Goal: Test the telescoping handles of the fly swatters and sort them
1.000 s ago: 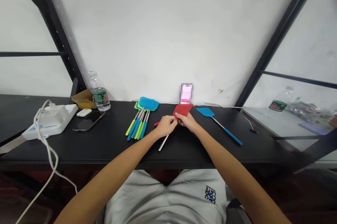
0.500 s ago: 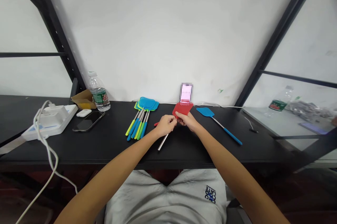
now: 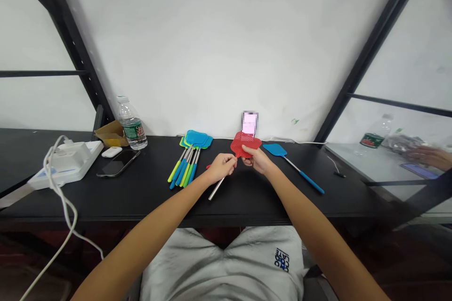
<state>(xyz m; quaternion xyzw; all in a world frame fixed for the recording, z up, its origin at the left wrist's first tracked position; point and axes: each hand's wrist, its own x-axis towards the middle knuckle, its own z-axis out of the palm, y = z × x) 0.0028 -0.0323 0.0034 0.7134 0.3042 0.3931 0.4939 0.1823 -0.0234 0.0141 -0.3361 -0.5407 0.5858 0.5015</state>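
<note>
A red fly swatter head (image 3: 243, 143) is between my hands above the black table. My right hand (image 3: 257, 160) pinches the head at its lower right edge, thumb on top. My left hand (image 3: 226, 166) is closed around a silver metal rod (image 3: 216, 190) just below the neck of the head; the joint is partly hidden by the fingers. A small red piece (image 3: 208, 166) shows beside my left hand, mostly hidden behind it. Several blue and green fly swatters (image 3: 190, 159) lie in a fanned pile to the left. One blue fly swatter (image 3: 295, 169) lies alone to the right.
A phone (image 3: 249, 123) leans on the wall behind the red head. At left are a water bottle (image 3: 132, 124), a cardboard box (image 3: 112, 134), a white case (image 3: 111, 152), a dark phone (image 3: 118, 163) and a power strip (image 3: 67, 165) with cables. A co-worker's hand (image 3: 432, 156) shows at far right.
My right hand has slid outward to the red head's right edge, showing more of the mesh. The rod has tilted slightly. A co-worker's hand has come into view at far right.
</note>
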